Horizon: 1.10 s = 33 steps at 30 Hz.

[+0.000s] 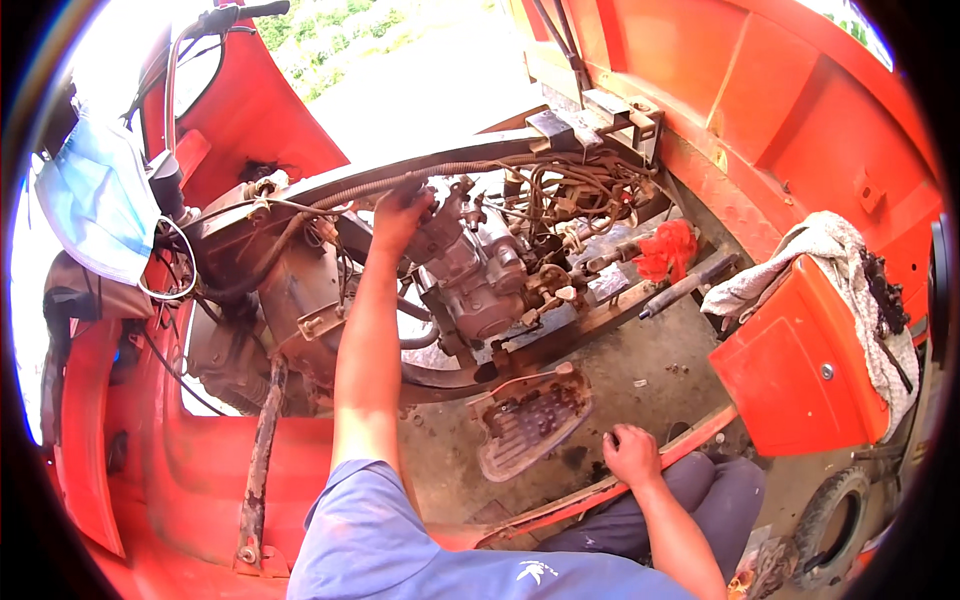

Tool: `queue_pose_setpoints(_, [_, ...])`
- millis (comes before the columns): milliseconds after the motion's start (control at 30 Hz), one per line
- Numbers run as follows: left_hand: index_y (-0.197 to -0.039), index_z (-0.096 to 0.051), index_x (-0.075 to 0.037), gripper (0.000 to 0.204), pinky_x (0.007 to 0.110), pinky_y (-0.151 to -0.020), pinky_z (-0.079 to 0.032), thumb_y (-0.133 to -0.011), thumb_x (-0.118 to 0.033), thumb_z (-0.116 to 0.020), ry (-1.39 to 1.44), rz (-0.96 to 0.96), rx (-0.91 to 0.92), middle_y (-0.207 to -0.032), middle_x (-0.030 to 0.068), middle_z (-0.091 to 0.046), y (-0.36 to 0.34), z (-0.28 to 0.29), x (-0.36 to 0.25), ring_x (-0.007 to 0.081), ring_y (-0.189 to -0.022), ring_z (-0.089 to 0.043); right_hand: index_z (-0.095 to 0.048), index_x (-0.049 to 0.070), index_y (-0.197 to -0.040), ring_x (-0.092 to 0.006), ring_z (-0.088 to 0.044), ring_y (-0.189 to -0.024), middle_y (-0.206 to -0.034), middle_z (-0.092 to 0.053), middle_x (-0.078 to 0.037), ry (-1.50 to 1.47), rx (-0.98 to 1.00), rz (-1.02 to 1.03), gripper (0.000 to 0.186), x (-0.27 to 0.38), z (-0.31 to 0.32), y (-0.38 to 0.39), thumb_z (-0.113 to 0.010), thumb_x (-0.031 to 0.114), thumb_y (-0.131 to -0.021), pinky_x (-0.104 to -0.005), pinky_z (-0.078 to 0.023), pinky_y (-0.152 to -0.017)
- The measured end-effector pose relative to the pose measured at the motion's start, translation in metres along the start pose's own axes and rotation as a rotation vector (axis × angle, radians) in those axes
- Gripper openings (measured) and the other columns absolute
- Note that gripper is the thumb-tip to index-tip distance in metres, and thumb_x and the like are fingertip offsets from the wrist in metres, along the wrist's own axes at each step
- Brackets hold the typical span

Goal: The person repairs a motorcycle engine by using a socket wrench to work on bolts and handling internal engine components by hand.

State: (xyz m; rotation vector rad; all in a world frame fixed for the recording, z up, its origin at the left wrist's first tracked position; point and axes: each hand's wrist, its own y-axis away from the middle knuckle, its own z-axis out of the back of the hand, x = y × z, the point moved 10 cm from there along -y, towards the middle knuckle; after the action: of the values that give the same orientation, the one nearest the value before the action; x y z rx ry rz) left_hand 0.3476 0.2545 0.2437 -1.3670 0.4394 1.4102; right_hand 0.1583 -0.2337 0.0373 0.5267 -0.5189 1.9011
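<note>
My left hand (402, 217) reaches forward to the upper left end of a grey metal engine (480, 285). Its fingers are curled against the engine top, and what they grip, if anything, is hidden. A ribbed brown hose (375, 185) runs close by those fingertips, along the dark frame. My right hand (632, 455) rests by my bent knee, next to a red rail (600, 490). Its fingers are curled in, and I cannot see inside them. Beyond the engine lies a tangle of wires and connectors (575, 195).
A red box (800, 370) draped with a pale cloth (830, 250) stands at the right, above a tyre (833, 520). A red rag (668, 250) lies near the wires. A worn footplate (535, 420) is on the floor. A blue mask (100, 200) hangs at left.
</note>
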Motion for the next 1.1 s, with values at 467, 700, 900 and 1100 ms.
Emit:
queue_pose_setpoints(467, [-0.12, -0.068, -0.001, 0.049, 0.029, -0.073, -0.053, -0.081, -0.027, -0.083, -0.352, -0.187, -0.146, -0.089, 0.0026, -0.073, -0.006, 0.015, 0.005, 0.0087, -0.078, -0.065, -0.063, 0.002, -0.078, -0.0405, -0.064, -0.08, -0.08, -0.066, -0.019, -0.003, -0.005, -0.004, 0.022, 0.002, -0.002, -0.001, -0.066, 0.022, -0.087, -0.0502, -0.052, -0.073])
queue_pose_setpoints(700, [-0.115, -0.068, 0.0, 0.04, 0.025, -0.068, -0.05, -0.083, -0.019, -0.082, 0.185, 0.037, -0.011, -0.091, 0.0028, -0.071, -0.002, 0.005, 0.025, 0.0084, -0.075, -0.063, -0.063, 0.002, -0.078, -0.0409, -0.064, -0.079, -0.08, -0.066, -0.019, -0.008, -0.021, -0.003, 0.021, 0.0, 0.0, -0.002, -0.067, 0.021, -0.087, -0.0505, -0.052, -0.072])
queue_pose_setpoints(900, [-0.107, -0.071, -0.001, 0.024, 0.023, -0.063, -0.047, -0.086, -0.012, -0.078, 0.328, 0.046, -0.012, -0.091, 0.0011, -0.071, 0.002, 0.002, 0.017, 0.007, -0.077, -0.062, -0.063, 0.002, -0.078, -0.0408, -0.065, -0.08, -0.08, -0.066, -0.019, -0.006, -0.015, -0.005, 0.021, -0.003, -0.002, 0.0, -0.067, 0.021, -0.086, -0.0506, -0.052, -0.072])
queue_pose_setpoints(1100, [-0.114, -0.067, -0.001, 0.032, 0.023, -0.062, -0.048, -0.085, -0.008, -0.079, -0.072, -0.139, -0.144, -0.094, 0.001, -0.069, 0.003, 0.003, -0.005, 0.0064, -0.073, -0.059, -0.063, 0.002, -0.078, -0.0407, -0.065, -0.08, -0.08, -0.066, -0.019, -0.011, 0.004, -0.017, 0.02, -0.001, 0.0, 0.0, -0.067, 0.02, -0.086, -0.0505, -0.052, -0.073])
